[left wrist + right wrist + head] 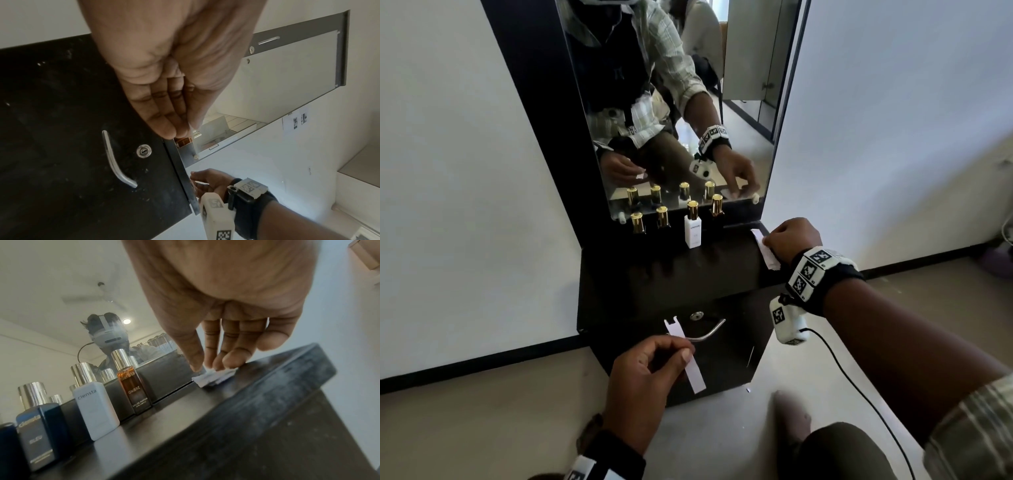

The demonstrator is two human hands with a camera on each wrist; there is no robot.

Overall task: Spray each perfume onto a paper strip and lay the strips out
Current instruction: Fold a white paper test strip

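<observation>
— White paper marks the progress: the right hand [792, 240] presses its fingertips [232, 361] on a small stack of paper strips [766, 249] at the right end of the black cabinet top [671, 270], thumb and fingers closing on them. The left hand [650, 373] pinches a single strip [688, 356] in the air in front of the cabinet door [722, 359].

— How much is left?

— Judging by the layout, nearly all of it. No strip lies spread out beside the bottles. All four stand capped in a row at the mirror's [681, 102] foot: two dark ones [637, 222], the white Clensta bottle [693, 228] and the amber Ombre bottle [717, 205].

— And the room?

— White walls [893, 120] either side, pale floor [482, 428], a curved metal handle [709, 331] and lock on the door.
</observation>
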